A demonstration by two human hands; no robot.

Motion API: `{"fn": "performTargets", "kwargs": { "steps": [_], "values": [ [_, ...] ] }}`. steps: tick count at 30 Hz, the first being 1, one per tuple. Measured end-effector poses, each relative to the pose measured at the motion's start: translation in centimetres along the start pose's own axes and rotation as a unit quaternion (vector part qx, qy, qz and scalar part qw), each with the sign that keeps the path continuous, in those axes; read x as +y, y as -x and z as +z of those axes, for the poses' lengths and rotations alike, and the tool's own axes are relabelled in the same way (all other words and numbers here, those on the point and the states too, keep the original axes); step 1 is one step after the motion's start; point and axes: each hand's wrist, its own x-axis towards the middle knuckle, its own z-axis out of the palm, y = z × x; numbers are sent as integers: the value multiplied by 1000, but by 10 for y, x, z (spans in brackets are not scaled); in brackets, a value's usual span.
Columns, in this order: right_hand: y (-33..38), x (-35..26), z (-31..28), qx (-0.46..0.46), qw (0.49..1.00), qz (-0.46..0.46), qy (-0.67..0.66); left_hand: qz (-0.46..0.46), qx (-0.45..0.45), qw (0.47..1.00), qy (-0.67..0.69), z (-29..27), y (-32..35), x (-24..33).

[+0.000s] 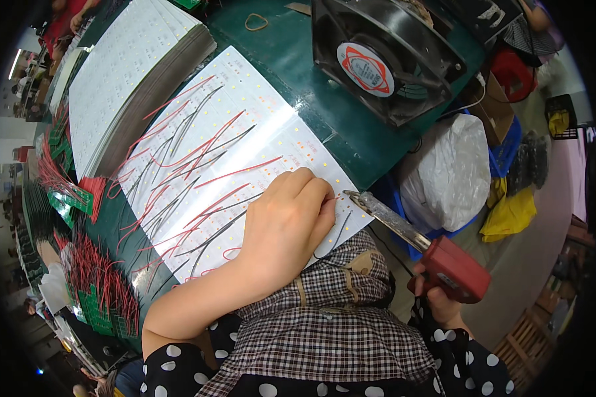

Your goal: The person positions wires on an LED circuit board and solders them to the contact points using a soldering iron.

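Note:
A white circuit board panel (245, 155) with small yellow chips lies in front of me, with several red and black wires (235, 135) spread across it. My left hand (285, 215) rests on its near right part. The fingers are curled closed, and what they pinch, if anything, is hidden. A black wire (342, 227) shows just right of that hand, on the panel's near right corner. My right hand (437, 298) is wrapped round the red handle of a soldering gun (453, 268). Its metal tip reaches the panel's right edge, close to my left fingertips; contact cannot be made out.
A thick stack of white panels (129, 76) stands at the far left. Bundles of wired green boards (99, 304) lie at left. A black fan (384, 59) stands on the green tabletop (265, 40). Right of the table are a plastic bag (447, 172) and blue bins (506, 155).

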Motion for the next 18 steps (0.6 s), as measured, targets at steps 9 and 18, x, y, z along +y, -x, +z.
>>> {"fn": "performTargets", "kwargs": {
  "steps": [9,18],
  "values": [
    [16,29,-14,61,985,-34,158,-6,4,1000,-9,2,-2,0],
    [19,28,-23,0,950,-54,306,-10,3,1000,-19,2,-2,0]
  ]
}}
